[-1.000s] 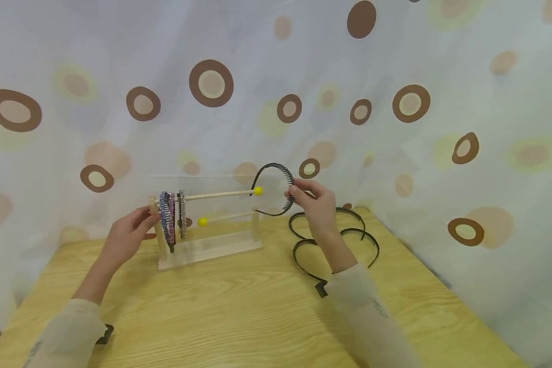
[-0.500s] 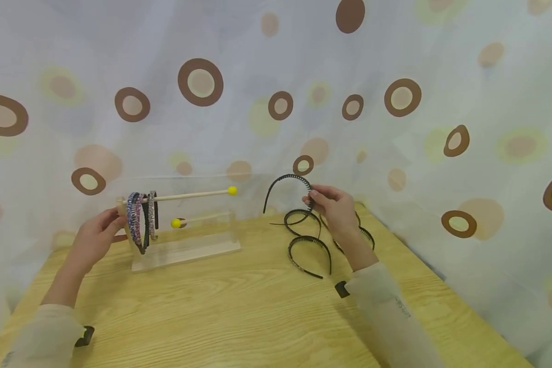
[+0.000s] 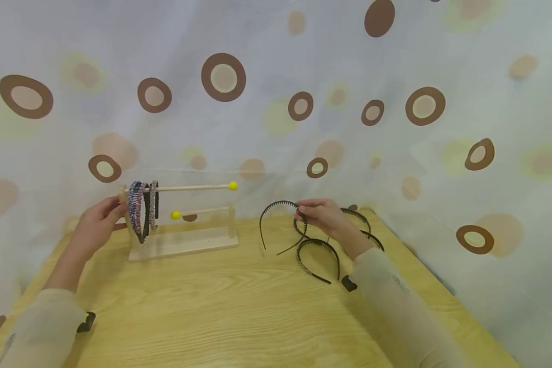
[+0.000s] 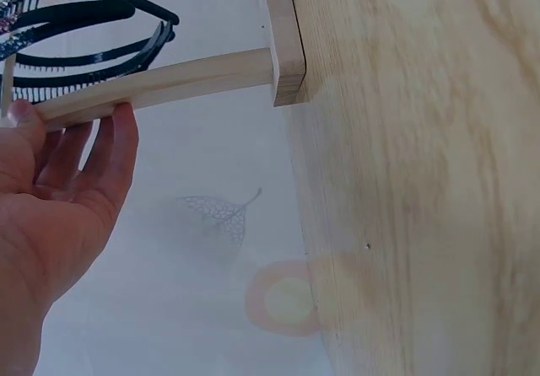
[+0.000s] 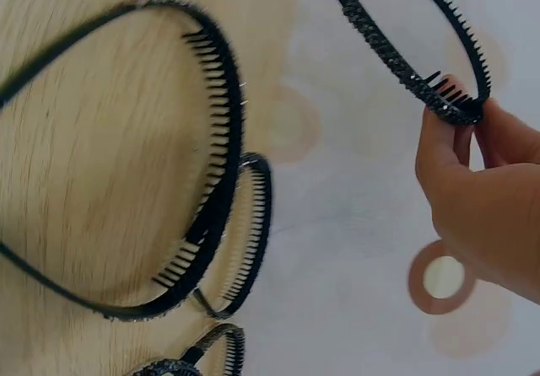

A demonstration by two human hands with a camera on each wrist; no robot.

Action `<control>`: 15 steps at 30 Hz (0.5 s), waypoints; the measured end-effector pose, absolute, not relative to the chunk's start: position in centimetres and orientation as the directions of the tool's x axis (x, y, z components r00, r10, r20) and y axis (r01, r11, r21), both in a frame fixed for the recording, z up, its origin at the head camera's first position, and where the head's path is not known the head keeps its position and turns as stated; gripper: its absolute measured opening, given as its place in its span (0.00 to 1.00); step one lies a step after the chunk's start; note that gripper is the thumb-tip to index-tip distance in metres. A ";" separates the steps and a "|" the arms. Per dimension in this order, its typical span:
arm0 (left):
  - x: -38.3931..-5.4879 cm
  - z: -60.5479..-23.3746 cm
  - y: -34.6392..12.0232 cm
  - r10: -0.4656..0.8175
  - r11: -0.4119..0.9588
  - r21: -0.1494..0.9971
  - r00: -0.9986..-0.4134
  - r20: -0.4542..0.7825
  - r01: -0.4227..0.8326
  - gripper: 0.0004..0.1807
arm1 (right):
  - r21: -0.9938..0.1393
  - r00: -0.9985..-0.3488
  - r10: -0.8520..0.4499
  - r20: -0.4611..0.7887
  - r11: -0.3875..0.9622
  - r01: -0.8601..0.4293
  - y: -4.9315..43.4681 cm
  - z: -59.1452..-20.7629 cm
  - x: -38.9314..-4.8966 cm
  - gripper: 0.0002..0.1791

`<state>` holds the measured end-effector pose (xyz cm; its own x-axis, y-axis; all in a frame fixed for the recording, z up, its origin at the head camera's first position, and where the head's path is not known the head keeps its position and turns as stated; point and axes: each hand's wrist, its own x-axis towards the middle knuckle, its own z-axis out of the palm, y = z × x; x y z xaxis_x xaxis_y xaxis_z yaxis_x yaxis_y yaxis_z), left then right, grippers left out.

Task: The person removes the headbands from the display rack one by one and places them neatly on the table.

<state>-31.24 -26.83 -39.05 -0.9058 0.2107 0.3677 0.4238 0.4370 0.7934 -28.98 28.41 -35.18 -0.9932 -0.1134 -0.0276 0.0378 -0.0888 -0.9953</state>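
Observation:
My left hand (image 3: 92,227) grips the upright post (image 4: 202,77) of a wooden headband stand (image 3: 184,244), thumb on one side and fingers on the other in the left wrist view. Glittery headbands in blue (image 3: 132,207), pink and silver (image 3: 153,204) hang at the post end of its upper rod. My right hand (image 3: 326,217) pinches a black toothed headband (image 3: 276,203) by one side, its ends pointing down. Dark glitter covers this headband (image 5: 388,56) in the right wrist view. Whether its tips touch the table cannot be told.
Several black toothed headbands (image 3: 319,243) lie under and beside my right hand, partly hidden by it. Yellow balls cap the upper rod (image 3: 233,186) and lower rod (image 3: 176,214). A patterned curtain (image 3: 257,133) stands behind the wooden table (image 3: 211,317).
My right hand has carried the black headband away from the upper rod's yellow end, rightward and down toward the table. The stand, still gripped by my left hand, has shifted left.

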 end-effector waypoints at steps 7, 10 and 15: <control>-31.6 -39.2 -26.9 0.208 0.404 0.808 -0.903 0.376 0.429 0.30 | -0.998 -0.982 -0.176 -0.069 0.003 0.070 28.1 -37.5 -33.1 0.20; -31.7 -39.3 -27.0 0.208 0.395 0.813 -0.904 0.374 0.427 0.30 | -0.992 -0.987 -0.154 -0.032 0.127 0.012 27.8 -38.4 -34.7 0.20; -31.8 -39.2 -27.2 0.209 0.389 0.830 -0.915 0.344 0.401 0.32 | -0.939 -0.995 -0.103 0.018 0.341 -0.052 27.3 -39.7 -36.4 0.18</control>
